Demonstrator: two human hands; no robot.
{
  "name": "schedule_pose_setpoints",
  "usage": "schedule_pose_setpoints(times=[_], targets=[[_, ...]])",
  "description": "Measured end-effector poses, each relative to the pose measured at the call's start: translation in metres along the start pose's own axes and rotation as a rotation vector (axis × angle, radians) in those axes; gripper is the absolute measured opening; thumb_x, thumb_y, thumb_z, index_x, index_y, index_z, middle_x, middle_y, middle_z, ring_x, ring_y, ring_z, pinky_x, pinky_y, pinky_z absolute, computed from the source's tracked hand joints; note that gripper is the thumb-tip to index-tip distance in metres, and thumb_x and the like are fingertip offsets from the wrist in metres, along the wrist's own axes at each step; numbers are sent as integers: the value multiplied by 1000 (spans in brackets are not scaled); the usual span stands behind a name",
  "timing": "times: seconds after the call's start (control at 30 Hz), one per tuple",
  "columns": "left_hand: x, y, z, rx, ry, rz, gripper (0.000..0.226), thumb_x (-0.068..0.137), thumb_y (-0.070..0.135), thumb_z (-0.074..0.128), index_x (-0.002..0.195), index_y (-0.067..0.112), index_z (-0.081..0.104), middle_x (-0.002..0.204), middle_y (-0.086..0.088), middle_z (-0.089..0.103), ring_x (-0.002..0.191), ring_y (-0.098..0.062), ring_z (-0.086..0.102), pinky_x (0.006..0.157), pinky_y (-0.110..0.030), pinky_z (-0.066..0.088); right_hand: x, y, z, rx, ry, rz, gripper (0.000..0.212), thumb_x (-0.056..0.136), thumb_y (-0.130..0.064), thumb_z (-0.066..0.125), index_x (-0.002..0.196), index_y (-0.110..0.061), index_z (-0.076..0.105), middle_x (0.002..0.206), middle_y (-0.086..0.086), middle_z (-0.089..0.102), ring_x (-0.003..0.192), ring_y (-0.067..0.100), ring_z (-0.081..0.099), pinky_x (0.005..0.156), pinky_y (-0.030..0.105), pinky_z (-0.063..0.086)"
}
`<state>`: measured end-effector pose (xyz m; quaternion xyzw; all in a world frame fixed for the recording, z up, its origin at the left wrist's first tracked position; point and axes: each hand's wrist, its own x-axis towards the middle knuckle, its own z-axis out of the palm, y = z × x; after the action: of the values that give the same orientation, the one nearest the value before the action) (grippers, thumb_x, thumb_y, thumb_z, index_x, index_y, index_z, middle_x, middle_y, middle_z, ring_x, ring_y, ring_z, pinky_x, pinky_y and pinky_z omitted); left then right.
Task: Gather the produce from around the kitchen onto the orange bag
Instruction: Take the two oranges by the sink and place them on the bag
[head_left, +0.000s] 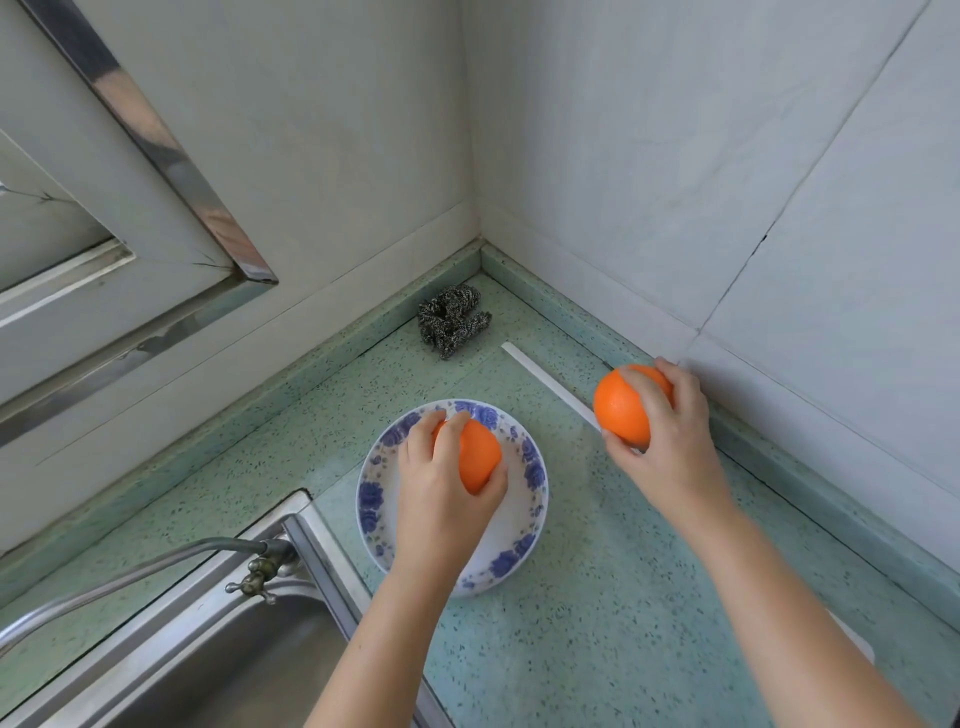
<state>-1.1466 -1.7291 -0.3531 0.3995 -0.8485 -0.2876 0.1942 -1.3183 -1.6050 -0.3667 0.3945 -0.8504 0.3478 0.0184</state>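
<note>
The left hand (441, 499) is clasped around one orange (478, 454) over the blue-flowered plate (524, 535), the fruit bulging out at the fingers' 2 o'clock, while the right hand (670, 441) grips a second orange (621, 405) at its 10 o'clock, above the green counter (597, 623).

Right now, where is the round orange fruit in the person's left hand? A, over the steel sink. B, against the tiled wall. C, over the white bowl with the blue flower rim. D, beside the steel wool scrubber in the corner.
C: the left hand wraps the round orange fruit directly over the white bowl with the blue flower rim, whose rim shows around hand and fruit.
</note>
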Motion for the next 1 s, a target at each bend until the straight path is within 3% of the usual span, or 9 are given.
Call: schedule_pose_setpoints(times=[0.13, 0.3, 0.47, 0.83, 1.0], targets=[[-6, 7, -10, -26, -11, -6, 62, 77, 31, 71, 132, 15, 46, 138, -8, 38, 124, -26, 35, 97, -44, 41, -9, -9, -8, 18, 15, -21, 62, 66, -7, 80, 122, -10, 53, 130, 27, 39, 117, 44, 40, 90, 39, 34], [-21, 15, -22, -70, -9, -11, 61, 77, 30, 71, 131, 17, 46, 137, -5, 39, 124, -23, 34, 98, -45, 40, -24, -24, -21, 58, 36, -39, 66, 66, -10, 80, 120, -22, 45, 132, 24, 38, 118, 43, 40, 89, 47, 41], [-42, 23, -37, -139, -24, -15, 58, 77, 29, 71, 129, 21, 46, 133, 1, 39, 121, -19, 36, 97, -44, 42, -45, -43, -38, 68, 52, -79, 65, 64, -9, 81, 121, -17, 50, 133, 23, 39, 119, 40, 41, 85, 36, 38], [-97, 44, -92, -341, 49, -98, 50, 78, 29, 71, 121, 33, 47, 120, 13, 40, 107, -10, 46, 84, -26, 41, -84, -88, -82, 126, 111, -153, 71, 64, -6, 81, 120, -27, 43, 131, 20, 40, 117, 36, 43, 82, 30, 37], [-126, 57, -114, -396, 83, -41, 47, 77, 28, 71, 118, 34, 49, 117, 14, 43, 99, 1, 47, 84, -24, 41, -106, -118, -96, 157, 98, -207, 70, 67, -10, 79, 121, -31, 41, 134, 14, 38, 121, 25, 38, 85, 22, 34]])
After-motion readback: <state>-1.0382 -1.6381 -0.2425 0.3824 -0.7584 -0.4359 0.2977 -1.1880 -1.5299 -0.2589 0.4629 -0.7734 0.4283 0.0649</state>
